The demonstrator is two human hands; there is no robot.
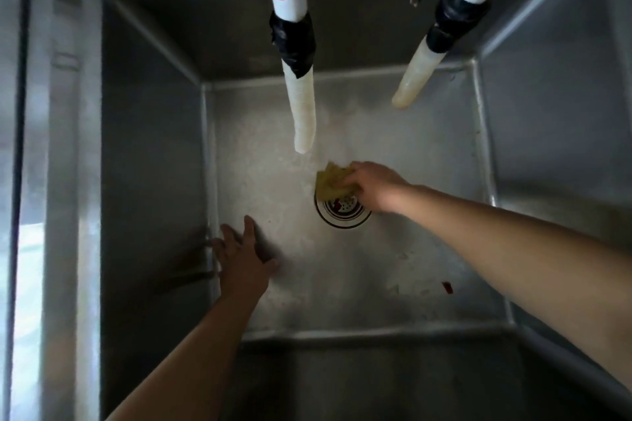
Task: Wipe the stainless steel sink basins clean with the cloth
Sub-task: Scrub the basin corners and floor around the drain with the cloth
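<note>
I look straight down into a deep stainless steel sink basin (393,133). My right hand (374,186) grips a crumpled yellow cloth (330,183) and presses it on the basin floor at the far edge of the round drain strainer (343,210). My left hand (244,258) lies flat on the floor near the left wall, fingers spread, holding nothing. Pale smears and specks cover the basin floor.
Two white hoses hang into the basin from above, each wrapped with black tape: one (302,113) near the middle with an orange sleeve, another (415,82) to the right. A small red scrap (447,286) lies on the floor at the right. A steel ledge (65,147) runs along the left.
</note>
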